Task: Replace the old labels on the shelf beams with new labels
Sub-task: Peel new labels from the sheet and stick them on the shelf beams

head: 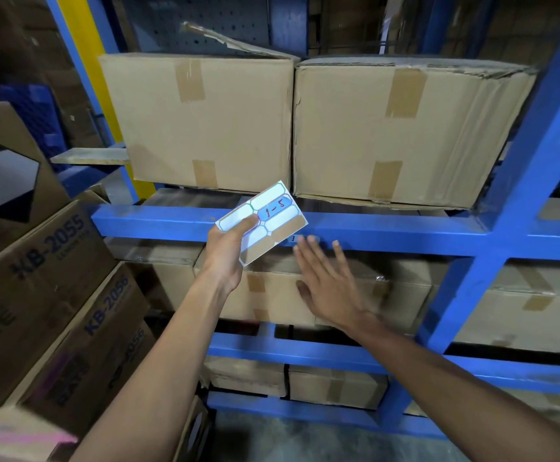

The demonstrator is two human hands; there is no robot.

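A: So what are the hands doing?

B: Left hand (226, 249) grips a label sheet (261, 222), one sticker marked "1-5". Right hand (326, 281) is flat, fingers straight and spread, fingertips (312, 240) at the blue shelf beam (372, 230).

A: Old label?

B: Small label (292, 238) on the beam, right by those fingertips, mostly hidden. Cardboard boxes (405, 135) sit on the shelf above.

Two hands (228, 248), one label sheet (265, 221).
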